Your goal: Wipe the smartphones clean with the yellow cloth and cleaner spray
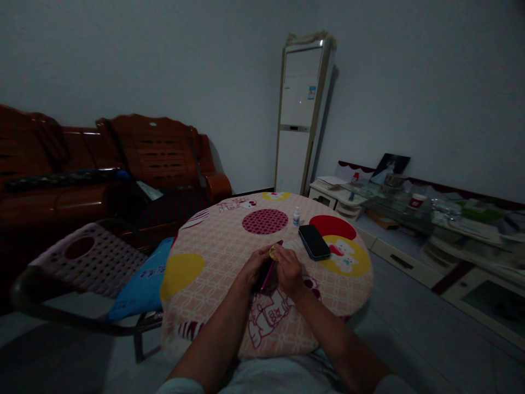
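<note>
My left hand [256, 266] and my right hand [289, 269] are close together above the cloth-covered round table [223, 262]. Both have their fingers curled. Between the fingertips, a small yellow round piece [273, 251] is pinched by my right hand. A slim, shiny purple thing [268, 275] slants between the palms, with my left hand closed around its side; its kind is not clear in the dim light. Beyond my right hand lies a dark phone-like device [314, 242]. A small white bottle [296, 216] stands upright behind that device.
At the left is a woven-back chair [94, 257] with a blue bag [143, 282] on it. Wooden seats [151, 153] line the wall. A tall air conditioner [301, 115] stands in the corner, and a cluttered low cabinet [397, 257] runs along the right.
</note>
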A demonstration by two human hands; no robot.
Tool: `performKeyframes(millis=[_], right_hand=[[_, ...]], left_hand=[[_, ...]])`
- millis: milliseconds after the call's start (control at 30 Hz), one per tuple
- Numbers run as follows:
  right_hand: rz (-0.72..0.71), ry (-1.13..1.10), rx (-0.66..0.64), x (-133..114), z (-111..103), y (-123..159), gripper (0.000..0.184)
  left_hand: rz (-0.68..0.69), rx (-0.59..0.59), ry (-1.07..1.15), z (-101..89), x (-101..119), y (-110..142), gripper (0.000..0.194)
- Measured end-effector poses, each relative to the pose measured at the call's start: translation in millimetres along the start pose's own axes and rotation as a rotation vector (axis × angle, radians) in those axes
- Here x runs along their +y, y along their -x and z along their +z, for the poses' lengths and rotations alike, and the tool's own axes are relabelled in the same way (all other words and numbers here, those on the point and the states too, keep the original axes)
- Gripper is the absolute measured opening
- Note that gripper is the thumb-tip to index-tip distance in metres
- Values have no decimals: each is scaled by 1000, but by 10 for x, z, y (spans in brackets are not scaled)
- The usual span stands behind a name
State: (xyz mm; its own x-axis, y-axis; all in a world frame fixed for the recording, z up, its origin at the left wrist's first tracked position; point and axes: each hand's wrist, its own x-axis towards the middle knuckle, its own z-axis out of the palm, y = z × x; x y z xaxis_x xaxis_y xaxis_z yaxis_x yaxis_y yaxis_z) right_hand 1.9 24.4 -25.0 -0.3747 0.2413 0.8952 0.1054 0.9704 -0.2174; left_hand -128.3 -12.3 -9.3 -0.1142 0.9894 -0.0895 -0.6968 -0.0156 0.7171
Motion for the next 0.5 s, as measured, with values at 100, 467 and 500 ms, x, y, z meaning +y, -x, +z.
performKeyframes(millis=[100, 467, 500], right_hand=[[51, 3, 42, 28, -30, -14, 43], [203, -74, 128, 10, -93, -87, 41], [223, -91, 133, 12, -94, -88, 40]], left_hand=[[32, -67, -92, 9, -4, 24, 33], [8, -102, -133, -3, -14, 24, 30], [1, -104, -138, -2, -11, 28, 31]])
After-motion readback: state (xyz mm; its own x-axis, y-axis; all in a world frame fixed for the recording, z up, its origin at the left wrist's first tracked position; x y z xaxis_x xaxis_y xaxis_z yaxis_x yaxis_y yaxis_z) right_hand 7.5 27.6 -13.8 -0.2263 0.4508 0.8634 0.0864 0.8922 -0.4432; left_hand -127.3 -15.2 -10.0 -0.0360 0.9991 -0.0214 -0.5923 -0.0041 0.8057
